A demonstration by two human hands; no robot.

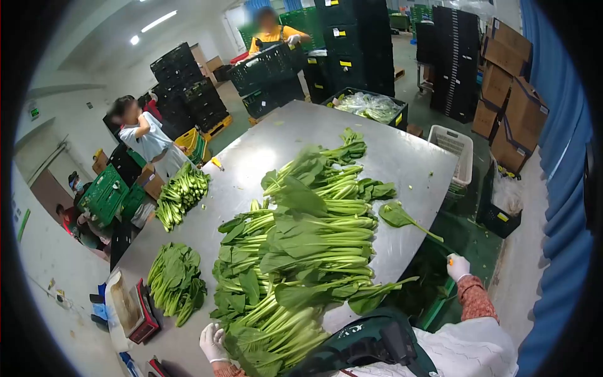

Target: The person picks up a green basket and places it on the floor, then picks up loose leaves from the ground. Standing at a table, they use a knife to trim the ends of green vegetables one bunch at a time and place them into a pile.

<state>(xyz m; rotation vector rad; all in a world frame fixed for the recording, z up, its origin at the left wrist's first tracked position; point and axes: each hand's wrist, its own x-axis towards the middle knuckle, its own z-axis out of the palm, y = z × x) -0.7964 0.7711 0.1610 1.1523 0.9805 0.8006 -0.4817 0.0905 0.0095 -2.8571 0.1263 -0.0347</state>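
A long heap of leafy greens with pale green stalks covers the middle of the metal table. My left hand, in a white glove, is at the heap's near left end, its fingers loosely bent and apart beside the leaves. Off the table's right edge, my gloved right hand is closed around a small orange thing, of which only a bit shows; I cannot tell what it is. A single leaf lies right of the heap, its stalk reaching the table edge. Another stalked leaf sticks out near my body.
Smaller piles of greens lie at left and far left. A red-edged scale stands at the left edge; a yellow-handled tool lies farther back. Crates, a white basket and co-workers surround the table.
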